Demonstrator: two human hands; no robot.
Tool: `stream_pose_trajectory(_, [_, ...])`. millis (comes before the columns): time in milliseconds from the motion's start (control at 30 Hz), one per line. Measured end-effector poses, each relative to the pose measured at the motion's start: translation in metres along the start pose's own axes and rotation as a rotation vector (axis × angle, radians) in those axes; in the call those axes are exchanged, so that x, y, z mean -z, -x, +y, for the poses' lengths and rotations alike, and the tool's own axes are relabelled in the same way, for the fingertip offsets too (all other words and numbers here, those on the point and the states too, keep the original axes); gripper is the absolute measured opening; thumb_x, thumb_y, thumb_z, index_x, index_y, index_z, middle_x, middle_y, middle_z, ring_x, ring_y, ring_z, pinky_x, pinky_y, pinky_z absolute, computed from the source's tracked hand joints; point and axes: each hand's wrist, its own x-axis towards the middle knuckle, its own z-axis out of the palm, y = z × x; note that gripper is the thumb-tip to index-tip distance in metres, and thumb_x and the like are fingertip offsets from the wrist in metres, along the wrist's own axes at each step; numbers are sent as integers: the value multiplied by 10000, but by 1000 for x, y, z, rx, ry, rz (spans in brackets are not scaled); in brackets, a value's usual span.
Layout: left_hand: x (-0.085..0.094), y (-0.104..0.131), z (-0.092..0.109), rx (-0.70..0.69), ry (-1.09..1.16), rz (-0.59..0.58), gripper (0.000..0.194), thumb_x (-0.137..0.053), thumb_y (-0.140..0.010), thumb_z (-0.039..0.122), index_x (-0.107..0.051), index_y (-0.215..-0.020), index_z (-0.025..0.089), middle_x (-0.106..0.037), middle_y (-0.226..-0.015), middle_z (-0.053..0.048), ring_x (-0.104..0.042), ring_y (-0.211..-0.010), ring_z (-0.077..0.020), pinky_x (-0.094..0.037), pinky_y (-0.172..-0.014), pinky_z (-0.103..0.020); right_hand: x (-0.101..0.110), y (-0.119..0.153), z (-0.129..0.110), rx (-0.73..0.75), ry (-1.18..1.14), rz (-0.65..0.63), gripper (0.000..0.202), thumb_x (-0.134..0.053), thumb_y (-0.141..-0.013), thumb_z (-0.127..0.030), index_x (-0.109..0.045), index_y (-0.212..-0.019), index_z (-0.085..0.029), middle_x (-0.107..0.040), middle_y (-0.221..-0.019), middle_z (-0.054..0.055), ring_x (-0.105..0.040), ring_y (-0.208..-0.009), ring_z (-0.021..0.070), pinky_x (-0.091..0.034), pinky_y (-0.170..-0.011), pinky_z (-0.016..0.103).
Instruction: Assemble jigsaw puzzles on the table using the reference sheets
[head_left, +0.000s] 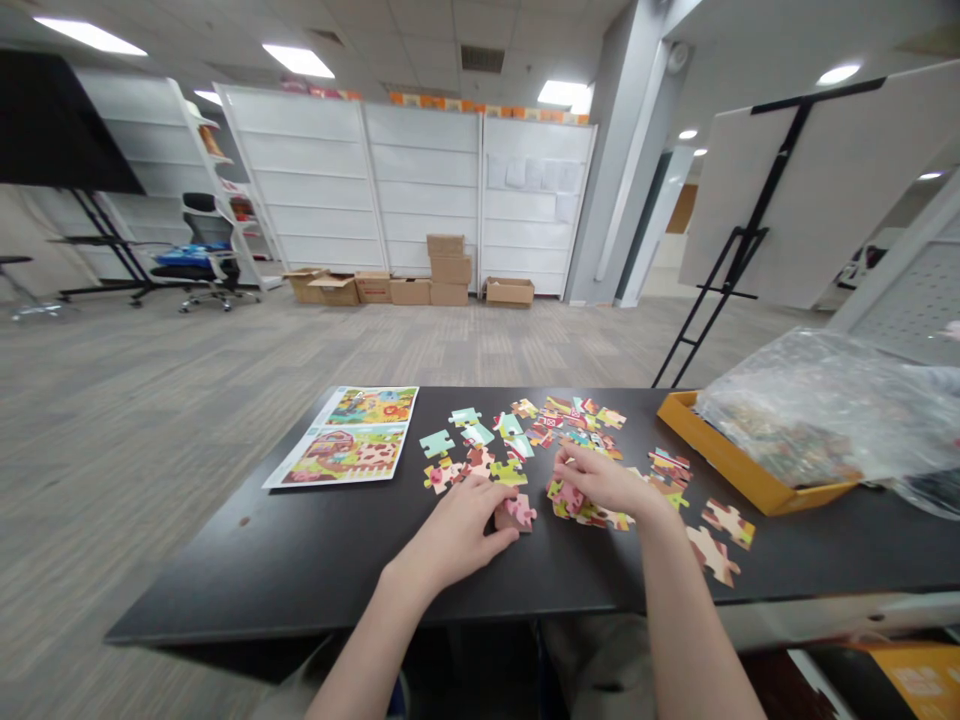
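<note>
Many puzzle pieces lie on a black table (315,560). My left hand (472,525) rests with its fingers apart at the left edge of a pink piece (521,512). Its fingertips touch the lower pieces of a loose group. Over a small pile of pink and green pieces (589,512), my right hand (596,475) has its fingers bent together; what they pinch is too small to make out. Pale green pieces (437,443) sit at the group's upper left. Farther right lie two brown and cream pieces (712,556).
A printed picture sheet (351,430) lies at the table's left. An orange box (731,465) with a clear plastic bag (810,400) stands at the right. Beyond the table are cardboard boxes (450,270), white shelving and a board on a black stand.
</note>
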Motion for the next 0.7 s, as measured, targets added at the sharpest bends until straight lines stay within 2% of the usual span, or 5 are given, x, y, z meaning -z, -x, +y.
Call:
stream_pose_trajectory(167, [-1, -4, 1, 7, -4, -5, 371, -685, -875, 242, -650, -1244, 227, -694, -1106, -59, -592, -1115, -263, -482, -975, -380, 2, 2, -1, -7, -30, -17, 170, -522, -937, -374, -532, -863, -220, -657, -724, 16, -641, -713, 193, -489, -675, 297])
stream_pose_trajectory(300, [7, 2, 1, 8, 21, -6, 418, -716, -852, 251, -647, -1264, 230, -694, -1142, -60, -602, -1122, -255, -473, -996, -380, -1, 6, -11, 19, -124, -51, 216, -585, -907, -418, -559, -869, -207, -695, -775, 34, -673, -710, 192, -514, -671, 301])
stream_pose_trajectory(433, [25, 22, -5, 42, 30, -24, 363, -733, -837, 270, -672, -1193, 237, -714, -1128, -45, -622, -1086, -246, -476, -990, -378, -6, 8, -30, 46, -184, -182, 223, -617, -898, -416, -586, -835, -204, -694, -690, 14, -685, -642, 183, -517, -636, 287])
stream_pose_trajectory(567, [40, 48, -18, 82, -1, -5, 395, -725, -829, 242, -661, -1218, 243, -704, -1156, -46, -609, -1121, -245, -474, -1013, -385, -17, 3, -45, 108, -234, -218, 176, -656, -879, -362, -624, -823, -199, -714, -676, 11, -699, -653, 177, -522, -651, 273])
stream_pose_trajectory(700, [44, 65, -26, 120, -7, 4, 413, -719, -828, 228, -651, -1235, 247, -695, -1176, -47, -607, -1132, -239, -490, -1007, -377, -34, -7, -51, 129, -344, -257, 156, -675, -861, -338, -606, -833, -200, -702, -694, -1, -668, -630, 151, -500, -585, 242])
